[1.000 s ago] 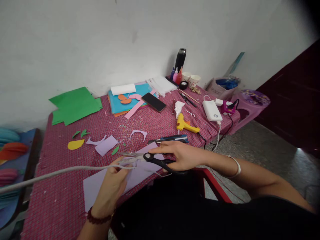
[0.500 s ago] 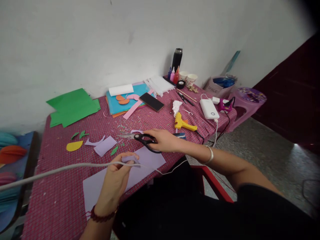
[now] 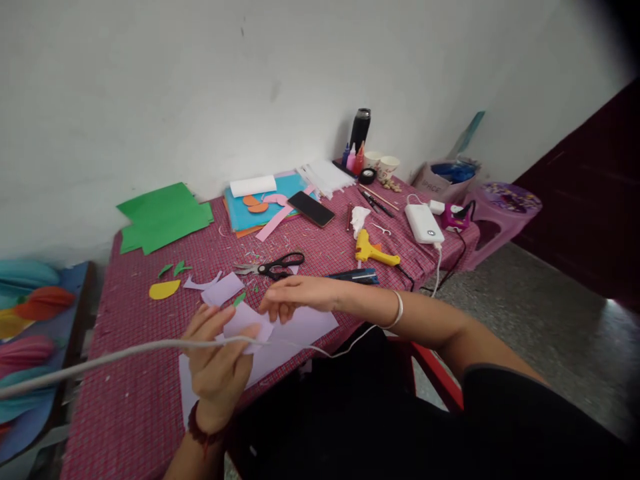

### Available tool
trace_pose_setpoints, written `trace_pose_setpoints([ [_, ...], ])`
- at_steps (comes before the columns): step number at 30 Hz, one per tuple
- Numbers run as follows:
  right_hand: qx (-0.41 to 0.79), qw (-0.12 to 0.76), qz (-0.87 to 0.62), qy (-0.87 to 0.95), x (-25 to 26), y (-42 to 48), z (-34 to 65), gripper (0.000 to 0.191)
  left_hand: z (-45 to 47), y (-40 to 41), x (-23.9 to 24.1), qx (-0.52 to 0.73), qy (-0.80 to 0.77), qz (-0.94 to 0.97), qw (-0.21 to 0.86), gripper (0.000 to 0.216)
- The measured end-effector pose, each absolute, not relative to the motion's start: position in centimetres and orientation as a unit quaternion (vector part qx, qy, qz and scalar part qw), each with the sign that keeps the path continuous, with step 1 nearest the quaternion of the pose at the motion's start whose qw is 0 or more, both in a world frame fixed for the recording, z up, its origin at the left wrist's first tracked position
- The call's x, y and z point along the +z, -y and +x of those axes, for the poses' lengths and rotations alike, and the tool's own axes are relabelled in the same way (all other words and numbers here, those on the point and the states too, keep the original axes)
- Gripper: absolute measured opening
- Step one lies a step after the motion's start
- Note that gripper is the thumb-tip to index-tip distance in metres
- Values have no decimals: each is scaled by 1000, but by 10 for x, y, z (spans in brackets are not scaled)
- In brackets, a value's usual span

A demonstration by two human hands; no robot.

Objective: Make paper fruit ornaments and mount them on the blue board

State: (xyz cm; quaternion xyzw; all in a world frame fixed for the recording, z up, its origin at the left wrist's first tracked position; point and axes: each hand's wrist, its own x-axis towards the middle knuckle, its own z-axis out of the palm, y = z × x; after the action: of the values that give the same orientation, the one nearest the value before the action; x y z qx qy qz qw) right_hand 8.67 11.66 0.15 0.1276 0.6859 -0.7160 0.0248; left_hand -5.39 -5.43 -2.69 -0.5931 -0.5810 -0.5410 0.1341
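Observation:
A small piece of lilac paper [image 3: 246, 324] is held between the thumb and fingers of my left hand [image 3: 217, 360]. At that paper's right edge is my right hand [image 3: 300, 297], its fingers loosely bent and apart; whether they touch the paper is unclear. Black-handled scissors [image 3: 270, 267] lie just beyond my right hand with their blades pointing left. Under both hands spreads a larger lilac sheet [image 3: 305, 327]. Lilac offcuts [image 3: 223, 289] and a green paper leaf [image 3: 239, 299] rest beyond my left hand.
A white cable [image 3: 150, 345] crosses in front of my left hand. On the checked tablecloth [image 3: 130, 373] are green sheets [image 3: 165, 220], a phone [image 3: 311, 209], a stapler [image 3: 357, 276], a yellow glue gun [image 3: 375, 251] and a white power bank [image 3: 424, 223]. Paper cups [image 3: 388, 167] stand near the wall.
My right hand has let go of the scissors, now on the table, and moved left and down to the lilac paper. That paper shows a broader face in my left hand.

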Motion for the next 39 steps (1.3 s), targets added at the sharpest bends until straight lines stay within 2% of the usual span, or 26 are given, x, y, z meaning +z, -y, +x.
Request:
trace_pose_setpoints([
  [2,-808,77,100,-576,6,-106,88,25,-55,53,-30,-526,582,-604,137,24],
  [4,-839,87,92,-529,6,-100,88,19,-53,51,-31,-523,586,-607,123,22],
  [7,-838,79,106,-530,2,-94,86,11,-49,49,-34,-523,580,-617,100,22],
  [9,-808,31,133,-573,1,-92,85,7,-47,50,-35,-531,574,-619,73,24],
  [11,-737,-58,151,-656,1,-91,86,5,-44,51,-35,-589,578,-565,4,31],
  [14,-556,-197,128,-798,1,-91,89,13,-37,49,-32,-708,554,-396,-187,37],
  [16,-443,-246,91,-857,-3,-89,90,16,-31,46,-30,-724,536,-329,-283,33],
  [18,-373,-267,60,-887,-8,-86,90,14,-27,42,-29,-707,542,-337,-305,27],
  [22,-319,-297,31,-899,-14,-83,91,7,-22,37,-28,-683,561,-400,-242,13],
  [25,-347,-273,-17,-897,-11,-97,93,5,-25,35,-29,-652,589,-442,-179,9],
  [27,-359,-222,-23,-906,-10,-115,94,19,-30,36,-31,-623,607,-476,-129,5],
  [28,-343,-202,10,-917,-11,-126,94,27,-33,37,-32,-608,613,-496,-93,3],
  [31,-212,-132,141,-958,-20,-153,90,33,-41,40,-34,-545,601,-582,59,12],
  [34,-113,-67,177,-975,-34,-163,82,35,-46,43,-33,-475,554,-655,194,21],
  [36,-78,-52,185,-978,-40,-162,76,36,-47,45,-33,-459,543,-666,226,22],
  [39,-55,-33,196,-979,-43,-159,66,43,-48,46,-34,-458,546,-668,215,21],
])
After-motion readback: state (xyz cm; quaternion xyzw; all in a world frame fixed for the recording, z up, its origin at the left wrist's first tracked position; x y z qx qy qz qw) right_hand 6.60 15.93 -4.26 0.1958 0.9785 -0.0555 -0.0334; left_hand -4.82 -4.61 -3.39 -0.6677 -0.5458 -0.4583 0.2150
